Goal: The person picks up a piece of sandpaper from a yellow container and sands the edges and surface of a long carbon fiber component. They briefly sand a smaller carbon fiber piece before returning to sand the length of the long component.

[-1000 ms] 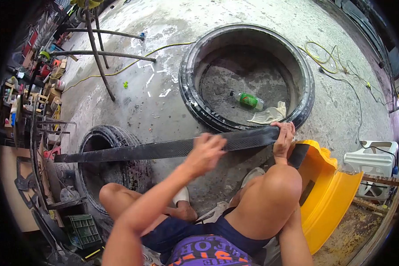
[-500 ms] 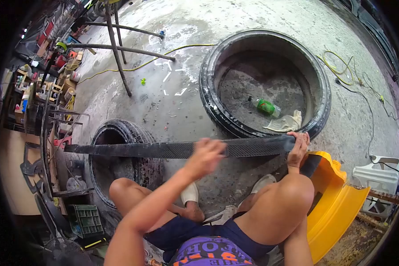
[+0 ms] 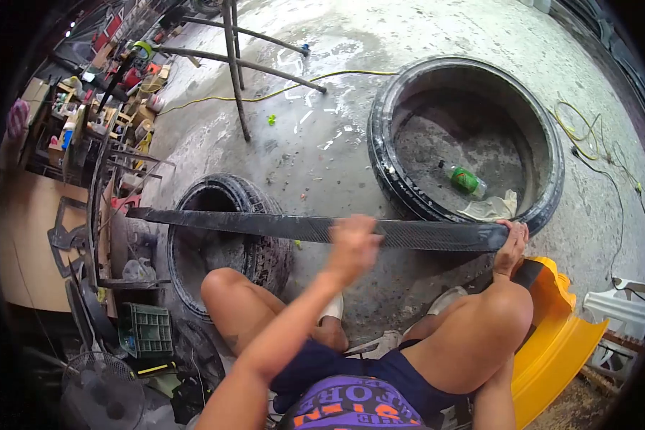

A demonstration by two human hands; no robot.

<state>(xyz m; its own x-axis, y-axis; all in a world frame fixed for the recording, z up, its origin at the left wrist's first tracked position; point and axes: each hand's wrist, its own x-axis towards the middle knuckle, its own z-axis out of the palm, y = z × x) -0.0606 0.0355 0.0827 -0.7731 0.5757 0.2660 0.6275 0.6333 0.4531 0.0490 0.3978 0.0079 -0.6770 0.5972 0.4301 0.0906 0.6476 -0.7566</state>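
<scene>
A long black strip (image 3: 437, 235) with a woven, carbon-fibre-like pattern lies crosswise in front of my knees. Its left part rests over a dirty tyre (image 3: 269, 251); its right end is near a larger ring-shaped tyre (image 3: 388, 168). My right hand (image 3: 512, 247) grips the strip's right end, fingers over the top edge. My left hand (image 3: 355, 244) is closed and blurred by motion at the middle of the strip. Whatever it holds, if anything, is hidden.
Inside the large tyre lie a green-labelled bottle (image 3: 466, 181) and a whitish glove (image 3: 491, 208). A yellow curved panel (image 3: 559, 358) and a white stool (image 3: 623, 308) stand right. Left are a metal stand (image 3: 236, 72), a green crate (image 3: 147, 330) and a fan (image 3: 104, 390).
My head view has turned, so the scene sits farther right. My left hand has shifted slightly left along the strip. My right hand keeps its grip on the end.
</scene>
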